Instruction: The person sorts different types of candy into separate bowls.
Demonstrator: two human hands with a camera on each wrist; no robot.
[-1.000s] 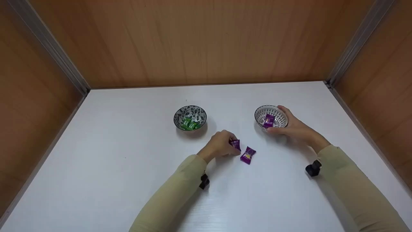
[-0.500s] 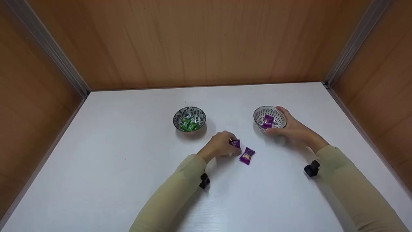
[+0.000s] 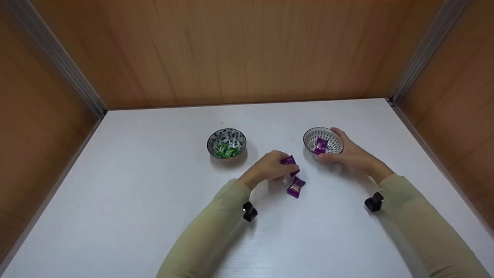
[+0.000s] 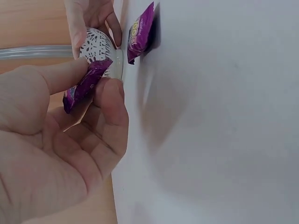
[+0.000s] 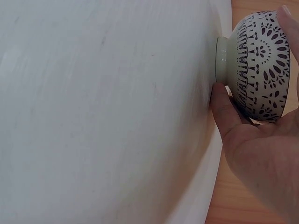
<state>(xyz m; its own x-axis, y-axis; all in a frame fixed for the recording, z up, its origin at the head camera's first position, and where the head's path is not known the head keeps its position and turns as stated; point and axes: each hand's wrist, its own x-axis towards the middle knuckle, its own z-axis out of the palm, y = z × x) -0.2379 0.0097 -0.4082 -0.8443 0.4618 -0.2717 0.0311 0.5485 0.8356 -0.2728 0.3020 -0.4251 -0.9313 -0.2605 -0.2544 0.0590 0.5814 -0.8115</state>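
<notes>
My left hand (image 3: 269,166) pinches a purple wrapped candy (image 3: 291,165) between thumb and fingers, lifted off the table; the left wrist view shows the same candy (image 4: 87,85) tilted in the fingertips. Just below it, a second purple candy (image 3: 296,187) lies on the white table. To the right, my right hand (image 3: 349,153) grips the side of a white bowl with dark markings (image 3: 330,135), thumb at the near rim. Inside that bowl sits purple candy (image 3: 320,146). The right wrist view shows the patterned outside of the bowl (image 5: 264,65) and its foot down on the table.
A dark floral bowl (image 3: 227,134) holding several green wrapped candies (image 3: 227,150) stands left of the hands. Wooden panels (image 3: 247,54) enclose the table (image 3: 115,193) at the back and both sides. A black wrist device (image 3: 250,211) hangs at the left cuff.
My left hand has raised its purple candy off the table and carried it slightly right and away from me. The right hand stays on the bowl.
</notes>
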